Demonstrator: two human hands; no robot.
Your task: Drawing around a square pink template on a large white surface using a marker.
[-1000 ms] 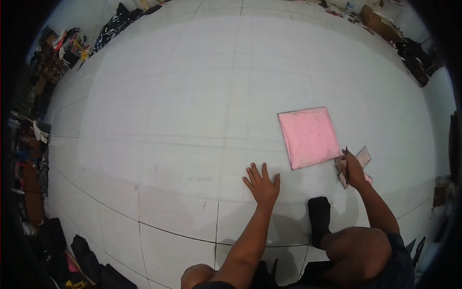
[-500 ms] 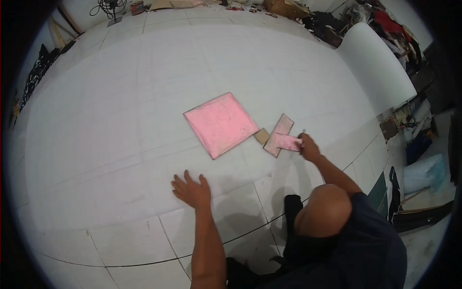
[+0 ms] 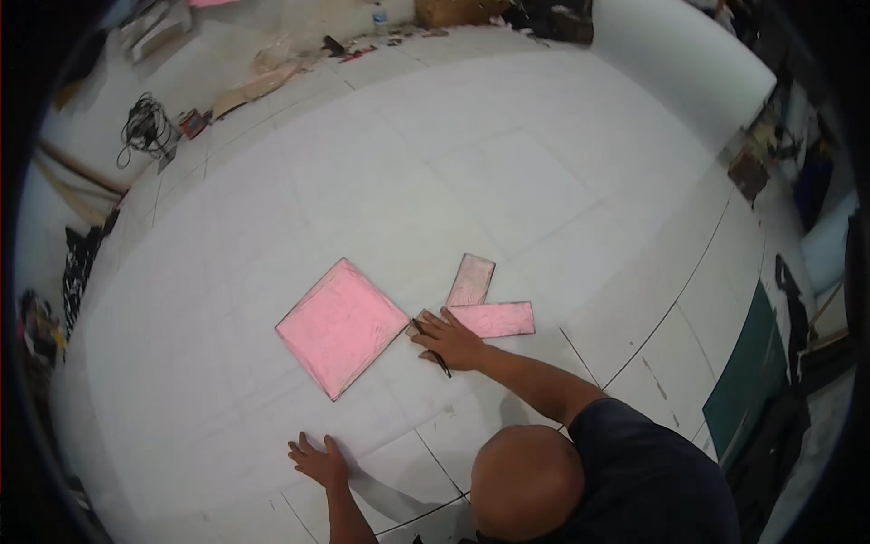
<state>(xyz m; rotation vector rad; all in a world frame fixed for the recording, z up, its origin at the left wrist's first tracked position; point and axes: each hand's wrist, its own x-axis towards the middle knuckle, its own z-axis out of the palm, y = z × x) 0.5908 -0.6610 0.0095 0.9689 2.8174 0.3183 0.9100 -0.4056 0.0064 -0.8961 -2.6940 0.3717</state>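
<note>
A pink square panel point(image 3: 343, 328) with dark edges lies on the thin white sheet point(image 3: 299, 199). To its right are two pink rectangular strips, one tilted strip point(image 3: 471, 279) and one nearly level strip point(image 3: 497, 318), which overlaps the first one's lower end. My right hand point(image 3: 453, 345) holds a dark, thin pen point(image 3: 440, 361) between its fingers. Its fingertips reach a small brown piece point(image 3: 420, 324) at the square's right corner and partly cover it. My left hand point(image 3: 319, 462) is spread open on the sheet below the square, holding nothing.
A thick white roll point(image 3: 684, 59) lies at the far right. Along the far wall are a coil of black cable point(image 3: 145, 127), a tin point(image 3: 192, 123), a water bottle point(image 3: 380, 18) and a cardboard box point(image 3: 458, 11). A green board point(image 3: 748, 363) lies to the right on tiles.
My right hand has moved left, from the level strip's right end to the small brown piece. The view has shifted and turned. My left hand stays open.
</note>
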